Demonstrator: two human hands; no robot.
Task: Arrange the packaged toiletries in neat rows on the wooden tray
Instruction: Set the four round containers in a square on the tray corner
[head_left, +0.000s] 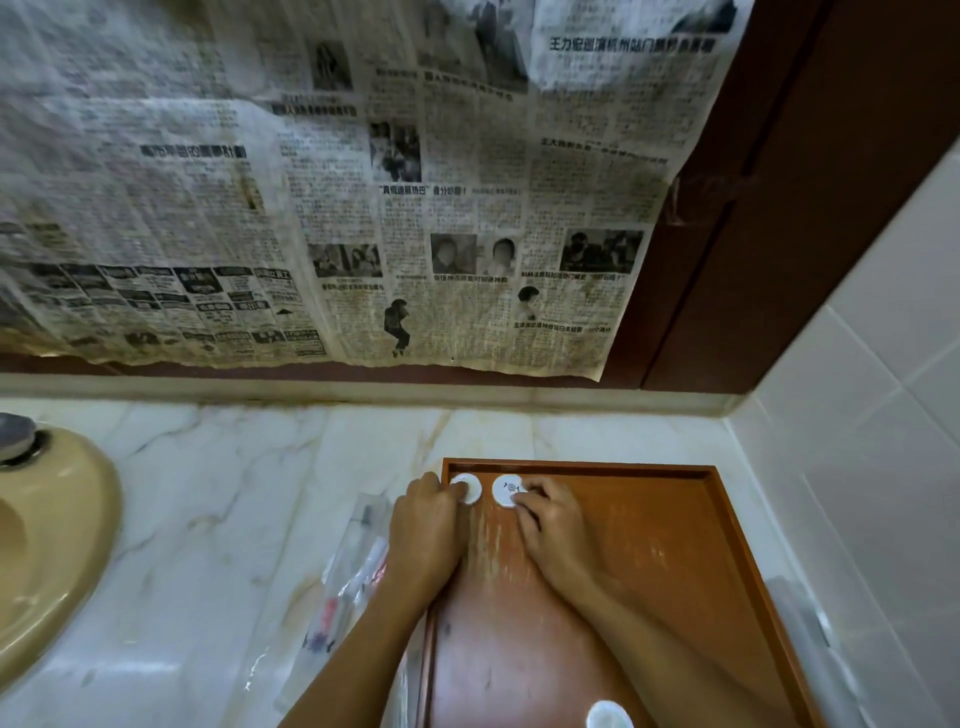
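A wooden tray (675, 519) lies on the marble counter at the right. Two round white packaged toiletries sit side by side in its far left corner. My left hand (426, 525) holds the left round pack (471, 487) with curled fingers. My right hand (550, 517) pinches the edge of the right round pack (505, 489), which has a small printed mark. A third round white pack (609, 716) lies near the tray's front edge. Clear plastic packets (353, 577) of toiletries lie on the counter left of the tray, partly under my left forearm.
A beige sink basin (47, 545) with a metal drain plug (18, 436) is at the left. Newspaper (363, 182) covers the wall behind the counter. White wall tiles (883, 415) rise close on the tray's right. Another clear packet (800, 608) lies along the tray's right side.
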